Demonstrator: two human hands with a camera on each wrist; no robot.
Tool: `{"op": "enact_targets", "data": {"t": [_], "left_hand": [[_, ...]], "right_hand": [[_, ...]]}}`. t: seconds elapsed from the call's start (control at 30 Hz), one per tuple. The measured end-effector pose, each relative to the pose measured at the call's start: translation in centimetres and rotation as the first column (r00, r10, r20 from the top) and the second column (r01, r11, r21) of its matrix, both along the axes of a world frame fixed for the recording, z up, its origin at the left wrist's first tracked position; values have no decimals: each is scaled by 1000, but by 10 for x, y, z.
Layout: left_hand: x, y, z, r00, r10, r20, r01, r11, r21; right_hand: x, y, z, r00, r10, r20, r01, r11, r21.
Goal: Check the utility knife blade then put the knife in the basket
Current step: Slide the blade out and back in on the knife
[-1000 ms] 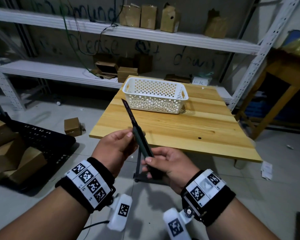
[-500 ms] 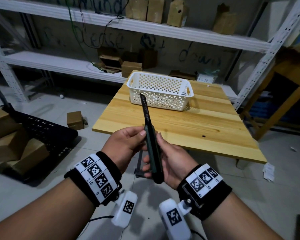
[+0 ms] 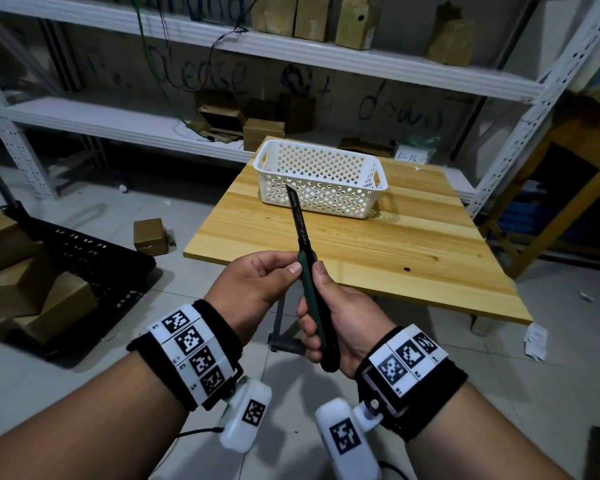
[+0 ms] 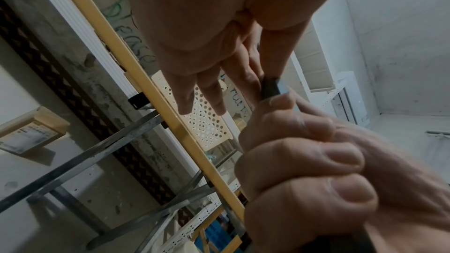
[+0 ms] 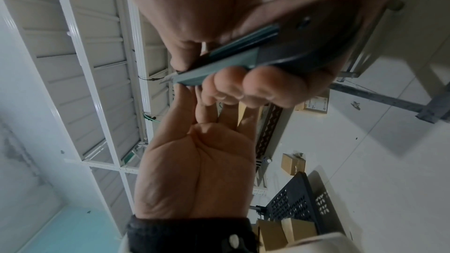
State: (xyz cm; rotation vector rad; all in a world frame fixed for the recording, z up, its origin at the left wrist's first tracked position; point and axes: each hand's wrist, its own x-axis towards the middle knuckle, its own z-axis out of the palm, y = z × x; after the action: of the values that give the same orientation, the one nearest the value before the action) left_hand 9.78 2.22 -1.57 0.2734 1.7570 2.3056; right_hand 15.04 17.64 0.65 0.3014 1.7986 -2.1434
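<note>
Three views covered the moment, and each gave something the others lacked. From the head, the whole utility knife (image 3: 310,289) showed: one dark green handle, slim and long, with a black blade (image 3: 297,216) run out far and pointing up and away toward the basket (image 3: 321,178), faint lettering along it. It was held in the air in front of the near edge of the wooden table (image 3: 378,258), not touching it. One white basket stood on that table, perforated all over, with a handle cutout at each end.

Only the right wrist view showed the handle's butt end, a darker, rounded cap (image 5: 299,45) lying across the palm of the right hand (image 3: 340,317), with the fingers (image 5: 243,84) curled under the handle and gripping it firmly. That view also showed the left hand (image 3: 253,289) palm-up, its fingers fairly straight. Only the left wrist view showed the pinch from below: the left thumb and forefinger closed on the top of the handle (image 4: 270,88), the other fingers (image 4: 185,101) stretched loose and holding nothing. The blade itself was hidden there.

Two hands, then, on one knife. Two white shelves (image 3: 326,53) ran behind the table, with several brown cardboard boxes (image 3: 354,22) on them, and one small box (image 3: 149,235) lay on the floor.
</note>
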Motion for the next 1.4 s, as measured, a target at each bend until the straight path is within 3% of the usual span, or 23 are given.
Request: {"op": "enact_targets", "data": {"t": [0.5, 0.7, 0.9, 1.4], "left_hand": [[0, -2, -1, 1000, -7, 12, 7, 999, 32], [3, -2, 2, 1000, -10, -22, 10, 1000, 4], [8, 3, 7, 992, 37, -117, -49, 994, -100], [10, 0, 6, 990, 44, -130, -55, 995, -83]], "right_hand": [[1, 1, 0, 998, 36, -47, -36, 999, 7], [0, 0, 2, 998, 40, 51, -39, 999, -22], [0, 0, -1, 1000, -6, -20, 9, 987, 160], [1, -4, -2, 998, -53, -33, 57, 986, 154]]}}
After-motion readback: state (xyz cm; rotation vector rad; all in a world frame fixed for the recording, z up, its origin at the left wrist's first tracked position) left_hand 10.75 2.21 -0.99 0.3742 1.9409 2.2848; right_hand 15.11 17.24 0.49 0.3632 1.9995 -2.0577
